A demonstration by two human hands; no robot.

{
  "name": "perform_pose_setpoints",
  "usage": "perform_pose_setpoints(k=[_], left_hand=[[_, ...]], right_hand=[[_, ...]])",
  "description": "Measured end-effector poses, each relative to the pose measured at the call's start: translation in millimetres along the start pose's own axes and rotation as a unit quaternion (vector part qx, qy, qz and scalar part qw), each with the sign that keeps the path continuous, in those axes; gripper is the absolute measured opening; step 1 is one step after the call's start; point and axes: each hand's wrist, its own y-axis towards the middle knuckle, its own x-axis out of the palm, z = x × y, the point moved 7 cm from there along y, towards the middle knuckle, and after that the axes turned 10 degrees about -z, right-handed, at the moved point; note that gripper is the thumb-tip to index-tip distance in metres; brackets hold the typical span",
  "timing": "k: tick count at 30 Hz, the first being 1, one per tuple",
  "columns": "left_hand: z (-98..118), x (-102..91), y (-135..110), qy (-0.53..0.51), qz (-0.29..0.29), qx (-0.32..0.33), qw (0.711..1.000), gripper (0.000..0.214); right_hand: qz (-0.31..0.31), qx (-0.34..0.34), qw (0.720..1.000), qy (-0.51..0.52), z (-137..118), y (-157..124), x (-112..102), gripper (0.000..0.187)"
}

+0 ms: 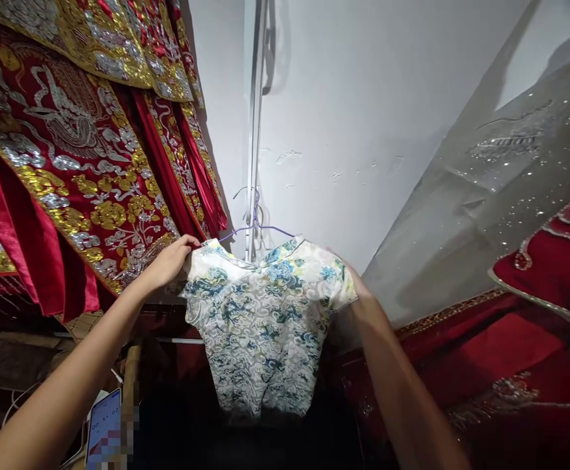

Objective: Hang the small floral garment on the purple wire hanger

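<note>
Hanging piece: brocade dress (265, 326), glossy cream, blue-green cloud pattern, on thin wire hanger (256, 225), centre.
Left hand (170, 262): fingers pinching left shoulder.
Right hand (356, 284): blurred at right sleeve; grip cannot be told.

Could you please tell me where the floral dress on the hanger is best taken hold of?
Probably at its two shoulders, one hand from each side: the wire hanger spreads the floral dress there, while the hem hangs limp. The left hand pinches the left shoulder; the right hand, blurred, is at the other sleeve.
</note>
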Motion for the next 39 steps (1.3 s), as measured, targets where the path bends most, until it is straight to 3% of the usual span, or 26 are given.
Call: perform_pose_setpoints(k=[3, 5, 10, 13, 16, 19, 25, 28, 31, 35, 37, 39], left_hand=[[-5, -0.6, -12, -0.042, -0.039, 0.013, 0.998, 0.034], [-3, -1.7, -9, -0.058, -0.031, 0.017, 0.998, 0.035], [36, -22.1, -2, 0.036, 0.139, 0.07, 0.987, 0.033], [66, -26.8, -14, 0.104, 0.182, 0.112, 0.971, 0.03], [79, -18.4, -26, 0.136, 0.151, 0.109, 0.973, 0.032], [85, -3.5, -33, 0.176, 0.121, 0.094, 0.972, 0.035], [101, 26.9, -37, 0.179, 0.081, 0.119, 0.973, 0.038], [107, 28.2, -42, 0.14, 0.09, 0.132, 0.977, 0.038], [114, 26.5, -54, 0.085, 0.071, 0.154, 0.982, 0.037], [116, 25.8, -62, -0.075, 0.023, 0.151, 0.985, 0.037], [112, 39.0, -59, -0.209, -0.056, 0.127, 0.968, 0.041], [106, 58.9, -58, -0.333, -0.133, 0.077, 0.93, 0.044]], right_hand=[[-0.05, 0.072, 0.995, 0.054, 13, -1, -2, 0.038], [-0.044, 0.089, 0.992, 0.079, 17, -2, 2, 0.034], [0.019, 0.04, 0.984, 0.172, 1, -2, 20, 0.033], [0.094, 0.014, 0.976, 0.195, -6, -18, 21, 0.032], [0.182, -0.014, 0.957, 0.226, -6, -42, 18, 0.032], [0.181, -0.004, 0.951, 0.252, -2, -52, 27, 0.033], [0.173, -0.003, 0.944, 0.282, -2, -38, 50, 0.032], [0.205, -0.05, 0.941, 0.266, -13, -38, 52, 0.036], [0.19, -0.064, 0.944, 0.263, -17, -48, 53, 0.039], [0.18, -0.072, 0.96, 0.201, -8, -91, 55, 0.048], [0.127, -0.101, 0.982, 0.1, -9, -119, 69, 0.048], [-0.045, -0.109, 0.993, -0.003, -14, -140, 103, 0.045]])
